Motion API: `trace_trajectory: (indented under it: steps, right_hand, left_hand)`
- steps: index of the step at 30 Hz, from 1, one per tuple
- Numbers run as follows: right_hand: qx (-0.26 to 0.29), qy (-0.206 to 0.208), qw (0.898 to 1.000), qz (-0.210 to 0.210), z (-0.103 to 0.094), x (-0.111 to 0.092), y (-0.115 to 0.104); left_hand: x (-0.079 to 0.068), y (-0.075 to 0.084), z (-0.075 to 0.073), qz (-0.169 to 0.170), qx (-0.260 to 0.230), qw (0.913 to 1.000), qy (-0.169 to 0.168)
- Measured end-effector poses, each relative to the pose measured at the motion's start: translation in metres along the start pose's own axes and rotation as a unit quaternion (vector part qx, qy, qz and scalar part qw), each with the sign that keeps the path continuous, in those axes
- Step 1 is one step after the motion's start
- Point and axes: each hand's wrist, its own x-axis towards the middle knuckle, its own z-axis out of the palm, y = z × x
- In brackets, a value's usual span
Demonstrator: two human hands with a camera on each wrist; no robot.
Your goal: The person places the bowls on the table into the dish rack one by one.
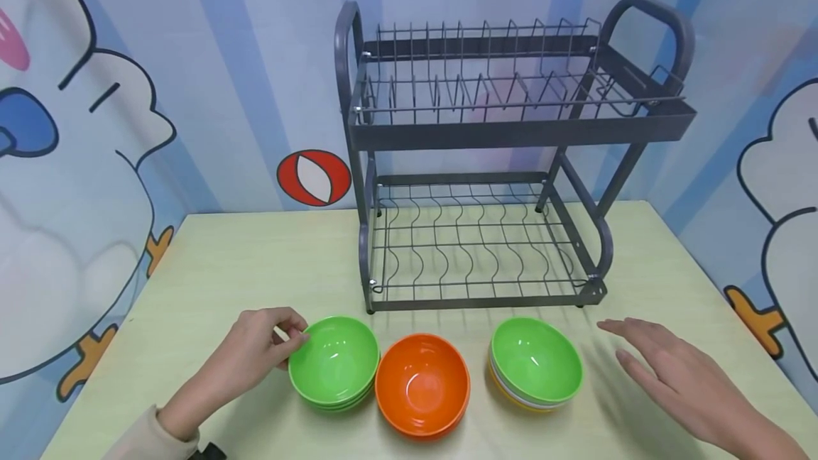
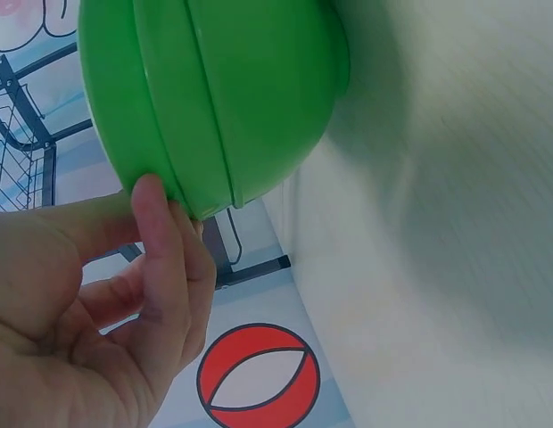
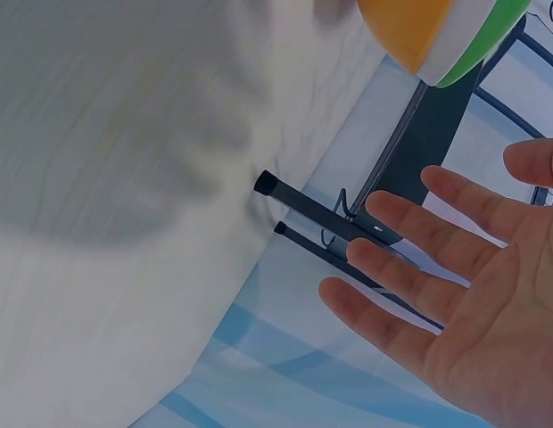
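L hand (image 1: 263, 338) pinches green bowl stack (image 1: 336, 362) at rim, no. gripped unclear; R hand (image 1: 680, 378) spread wide, nr mixed-col. bowl stack (image 1: 537, 362).

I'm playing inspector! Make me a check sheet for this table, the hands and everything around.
Surface: pale table, dish rack standing on it.
Job's things: stacked green bowls left; orange bowl middle, maybe stacked; mixed stack right, green over white and yellow.
Clutter: nothing seen.
Grippers: left hand pinches the green bowls' rim; right hand touches nothing.
Cables: nothing seen.
Surroundings: blue striped backdrop with cartoon pictures.
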Motion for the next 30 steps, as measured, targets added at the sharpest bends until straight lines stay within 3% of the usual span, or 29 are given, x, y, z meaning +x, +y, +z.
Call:
trace_trajectory:
  steps: [18, 30]
  right_hand:
    - [0.010, 0.017, 1.000, -0.005, -0.005, 0.000, 0.002]
    - [0.018, 0.035, 0.999, -0.018, -0.011, 0.007, -0.002]
  left_hand:
    - [-0.003, 0.008, -0.005, 0.000, 0.009, 0.9999, 0.005]
    - [-0.007, 0.023, -0.018, 0.032, 0.011, 0.9993, 0.017]
